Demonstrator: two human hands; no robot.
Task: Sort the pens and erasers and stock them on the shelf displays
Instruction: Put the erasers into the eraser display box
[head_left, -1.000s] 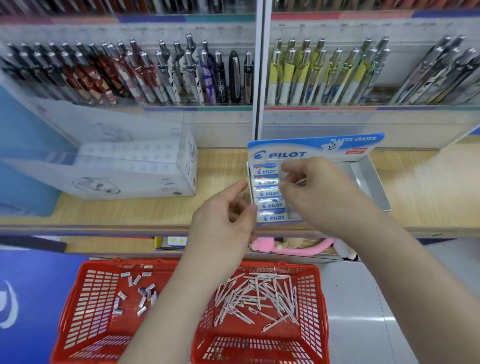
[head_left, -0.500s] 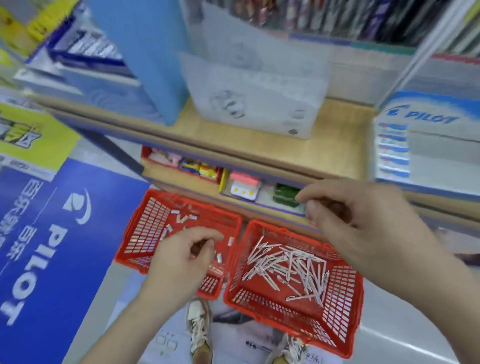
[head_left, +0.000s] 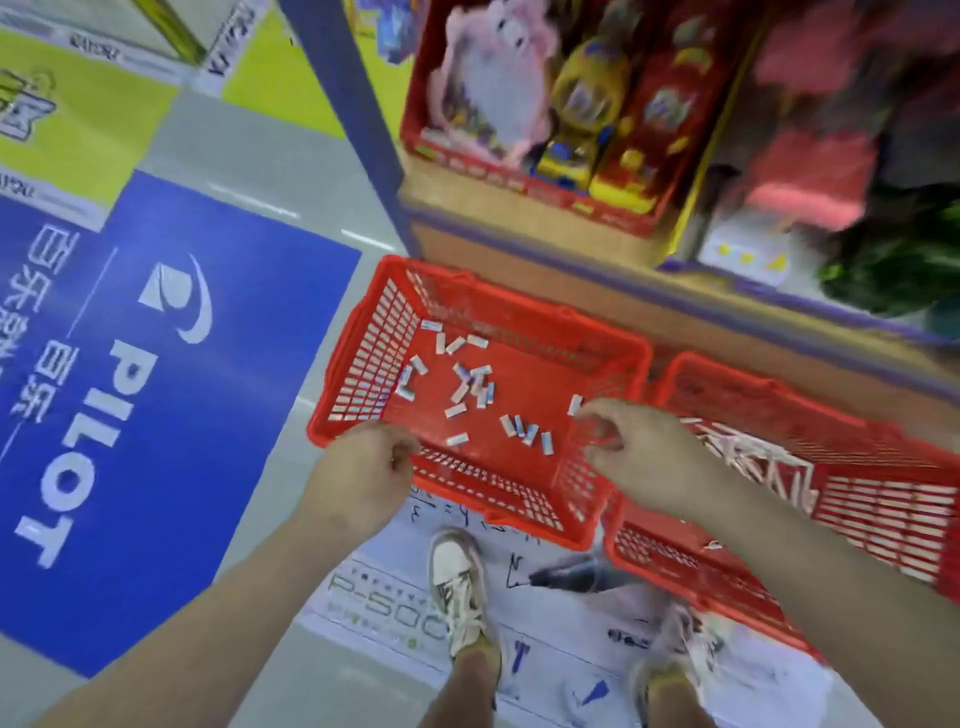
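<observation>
Two red baskets stand on the floor below me. The left basket (head_left: 374, 364) holds several small white-and-blue erasers (head_left: 470, 387) scattered on its bottom. The right basket (head_left: 883, 499) holds a pile of white pens (head_left: 753, 457), partly hidden by my right arm. My left hand (head_left: 358, 473) hangs over the left basket's near rim with loosely curled fingers and nothing visible in it. My right hand (head_left: 639, 447) is over that basket's right wall, fingers bent down, fingertips beside one eraser (head_left: 575, 404). The view is blurred.
Behind the baskets runs the low wooden shelf edge (head_left: 571, 270), with a red tray of plush toys (head_left: 519, 104) on it. A blue shelf post (head_left: 353, 104) rises at the left. A blue Pilot floor mat (head_left: 156, 389) lies left. My shoes (head_left: 460, 587) stand just before the baskets.
My view has swung down from the eraser display box on the shelf to the floor baskets. Both hands have dropped from the box to the left basket.
</observation>
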